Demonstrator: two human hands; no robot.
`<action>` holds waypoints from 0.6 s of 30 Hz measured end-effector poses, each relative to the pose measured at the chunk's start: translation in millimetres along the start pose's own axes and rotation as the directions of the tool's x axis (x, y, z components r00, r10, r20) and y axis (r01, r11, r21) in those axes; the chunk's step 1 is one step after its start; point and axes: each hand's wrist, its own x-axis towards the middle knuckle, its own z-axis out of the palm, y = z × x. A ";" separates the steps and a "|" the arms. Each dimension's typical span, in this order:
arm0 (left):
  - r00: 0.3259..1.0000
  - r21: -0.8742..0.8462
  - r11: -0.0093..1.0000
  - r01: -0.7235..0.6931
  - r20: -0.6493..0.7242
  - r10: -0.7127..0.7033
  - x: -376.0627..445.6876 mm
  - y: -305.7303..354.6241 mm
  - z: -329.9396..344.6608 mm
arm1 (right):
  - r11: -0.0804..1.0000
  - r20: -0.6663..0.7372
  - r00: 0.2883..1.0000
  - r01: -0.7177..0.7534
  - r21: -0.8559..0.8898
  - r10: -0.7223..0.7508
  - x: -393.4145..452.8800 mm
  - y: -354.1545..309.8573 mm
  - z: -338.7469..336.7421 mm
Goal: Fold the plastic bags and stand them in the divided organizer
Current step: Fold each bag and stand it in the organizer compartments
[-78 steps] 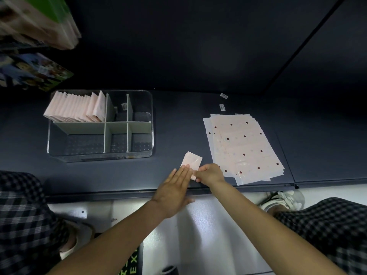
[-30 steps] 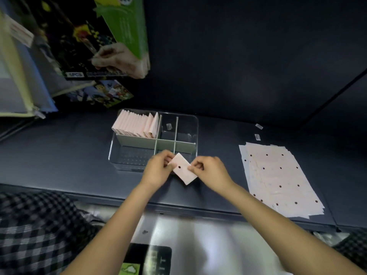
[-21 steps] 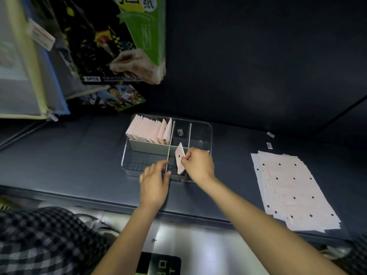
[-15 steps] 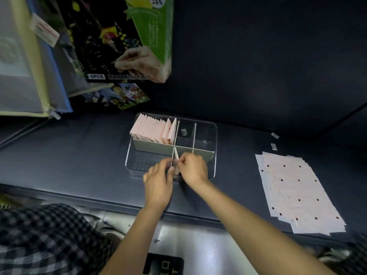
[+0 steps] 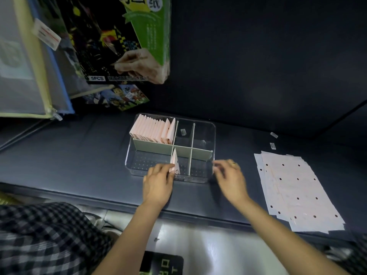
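Observation:
A clear divided organizer (image 5: 214, 135) sits on the dark shelf. Its back-left compartment holds a row of several folded pink bags (image 5: 153, 129) standing on edge. One more folded bag (image 5: 174, 160) stands in the front-left compartment, leaning against the white divider. My left hand (image 5: 157, 184) touches this bag's left side with its fingertips. My right hand (image 5: 228, 176) hovers beside the organizer's front-right corner, fingers loosely curled, holding nothing. A stack of flat pink bags with dark dots (image 5: 294, 187) lies to the right.
Packaged goods (image 5: 123, 42) and a zip folder (image 5: 21, 62) hang over the shelf's back left. Two small tags (image 5: 273, 140) lie behind the flat stack. The shelf's front edge (image 5: 119, 203) runs just below my wrists, with my checked trousers (image 5: 39, 235) beneath.
Both hands carried the folded bag from the shelf front into the organizer's front-left compartment. My right hand has since let go and drawn away to the right; my left hand stays at the bag.

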 end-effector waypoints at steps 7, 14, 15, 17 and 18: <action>0.986 0.191 0.981 0.043 -0.165 -0.011 -6.7 30.7 0.0 | 0.839 -0.020 0.862 -0.499 -0.216 0.507 -42.9 154.3 -79.4; 0.884 0.090 0.884 -0.460 -0.051 0.465 -31.7 84.2 30.4 | 0.809 -0.036 0.832 -0.547 -0.215 0.553 -79.1 205.4 -89.9; 0.868 0.080 0.864 -0.497 0.041 0.495 -35.5 88.1 38.4 | 0.827 -0.062 0.849 -0.526 -0.201 0.525 -81.1 207.3 -88.8; 0.838 0.086 0.847 -0.524 0.232 0.495 -42.2 89.8 56.2 | 0.850 -0.100 0.870 -0.492 -0.188 0.482 -83.6 210.5 -86.7; 0.826 0.094 0.848 -0.522 0.303 0.475 -45.0 87.7 65.2 | 0.855 -0.117 0.875 -0.485 -0.185 0.471 -84.1 212.0 -85.9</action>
